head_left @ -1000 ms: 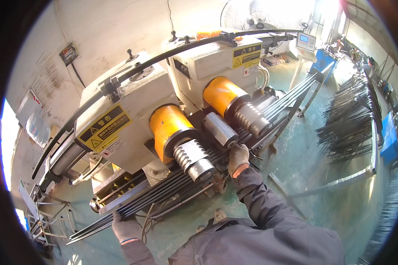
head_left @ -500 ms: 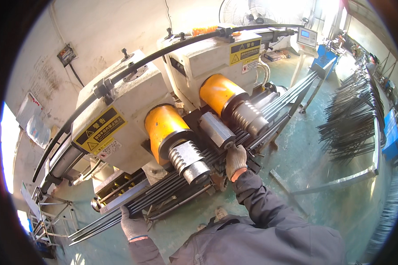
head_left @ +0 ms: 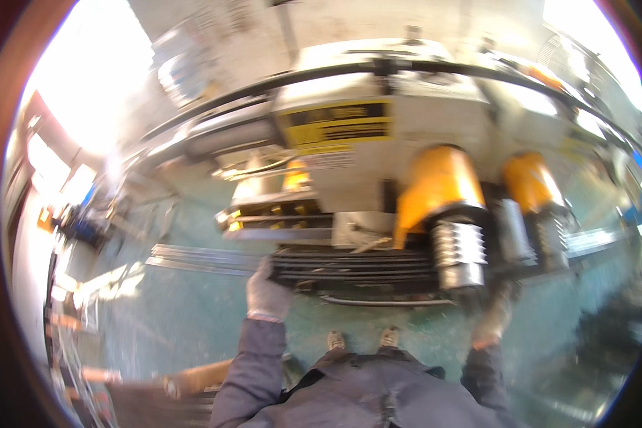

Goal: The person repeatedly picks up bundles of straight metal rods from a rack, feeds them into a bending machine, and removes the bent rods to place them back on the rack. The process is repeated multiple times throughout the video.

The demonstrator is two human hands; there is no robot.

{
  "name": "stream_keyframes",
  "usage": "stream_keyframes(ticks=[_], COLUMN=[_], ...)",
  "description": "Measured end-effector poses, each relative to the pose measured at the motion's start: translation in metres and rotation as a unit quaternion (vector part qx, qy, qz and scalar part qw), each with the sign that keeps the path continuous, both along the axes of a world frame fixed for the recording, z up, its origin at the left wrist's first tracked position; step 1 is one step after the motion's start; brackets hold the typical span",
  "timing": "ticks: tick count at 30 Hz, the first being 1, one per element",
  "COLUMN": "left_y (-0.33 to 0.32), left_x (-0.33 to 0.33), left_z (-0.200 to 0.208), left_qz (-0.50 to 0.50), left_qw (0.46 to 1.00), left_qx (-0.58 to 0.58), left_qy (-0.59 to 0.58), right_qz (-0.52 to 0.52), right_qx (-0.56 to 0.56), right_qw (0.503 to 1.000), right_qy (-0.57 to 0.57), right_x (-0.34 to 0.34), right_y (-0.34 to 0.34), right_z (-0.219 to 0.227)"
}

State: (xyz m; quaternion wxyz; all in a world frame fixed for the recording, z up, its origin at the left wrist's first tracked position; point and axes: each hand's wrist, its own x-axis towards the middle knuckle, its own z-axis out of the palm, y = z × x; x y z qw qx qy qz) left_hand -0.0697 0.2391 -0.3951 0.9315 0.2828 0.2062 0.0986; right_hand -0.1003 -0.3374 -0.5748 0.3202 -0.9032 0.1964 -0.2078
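Several long, thin metal rods point(head_left: 203, 260) lie side by side along the front of the machine. My left hand point(head_left: 269, 294), in a pale work glove, grips the near side of these rods, left of the machine's heads. My right hand point(head_left: 493, 317), also gloved, is near the rods' right part, below the ribbed steel end point(head_left: 458, 250) of an orange cylinder point(head_left: 446, 178). Motion smears its fingers, so what it touches cannot be made out. A second orange cylinder point(head_left: 531, 180) sits farther right, with a grey steel block point(head_left: 512, 232) between the two.
The pale machine housing point(head_left: 349, 171) bears a yellow-and-black warning label point(head_left: 339, 123). A black hose point(head_left: 478, 69) arcs across its top. A brown board-like thing point(head_left: 200, 378) lies at lower left. Green floor point(head_left: 385, 332) shows around my shoes point(head_left: 335, 340).
My view has swung left, and the picture is blurred. My right hand has come away from the steel block's end toward me. My left hand remains at the rods.
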Motion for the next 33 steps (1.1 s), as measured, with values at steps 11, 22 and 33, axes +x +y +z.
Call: stream_keyframes(ticks=[11, 22, 33], left_y=[0.227, 0.520, 0.511], left_x=[-0.005, -0.038, -0.048], left_z=[-0.001, -0.016, -0.014], left_qz=[0.179, 0.291, 0.249], left_qw=[0.983, 0.956, 0.963], left_qx=[-0.030, 0.021, 0.099], left_qy=[0.004, 0.014, 0.019], right_qz=[-0.163, 0.188, 0.291], right_qx=[0.455, 0.028, -0.126], right_qw=[0.861, 0.910, 0.870], right_qy=[0.158, 0.369, 0.377], right_x=[-0.138, -0.223, -0.205], right_y=[0.005, 0.158, 0.123], right_z=[-0.174, -0.116, -0.136])
